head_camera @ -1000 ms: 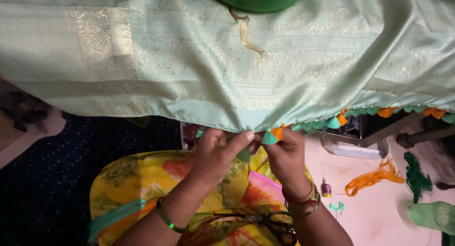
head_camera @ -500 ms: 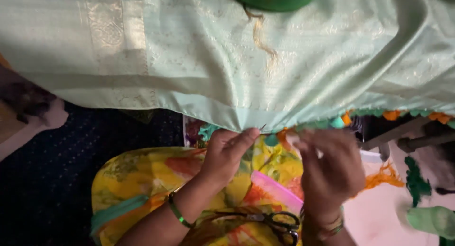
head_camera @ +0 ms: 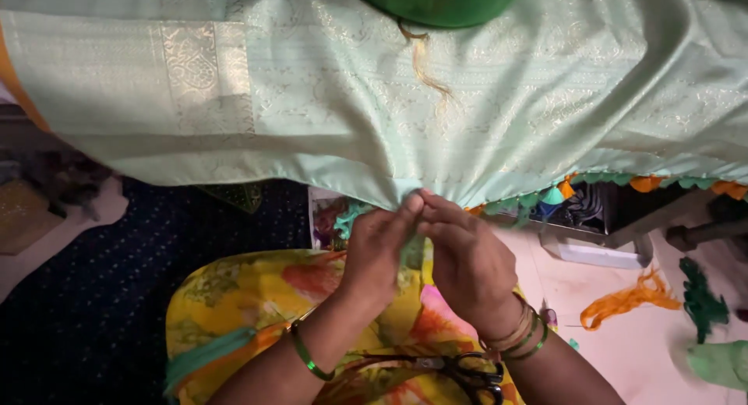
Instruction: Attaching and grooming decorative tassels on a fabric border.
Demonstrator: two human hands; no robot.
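A pale green silk cloth [head_camera: 374,101] with gold woven patterns hangs across the upper part of the view. Its lower hem [head_camera: 623,179] to the right carries a row of small green and orange tassels. My left hand [head_camera: 378,245] and my right hand [head_camera: 463,261] meet at the middle of the hem, both pinching the edge, fingertips touching. Whatever lies between the fingers is hidden.
Black-handled scissors [head_camera: 467,370] and a pink comb [head_camera: 436,304] rest on my yellow floral lap. Orange thread [head_camera: 623,300] and green thread [head_camera: 701,300] lie on the floor at right. A green round object [head_camera: 436,1] sits on the cloth at the top.
My right hand, pulled away to the right half a second ago, has come back to the hem beside my left hand. The green tassel seen earlier is now covered.
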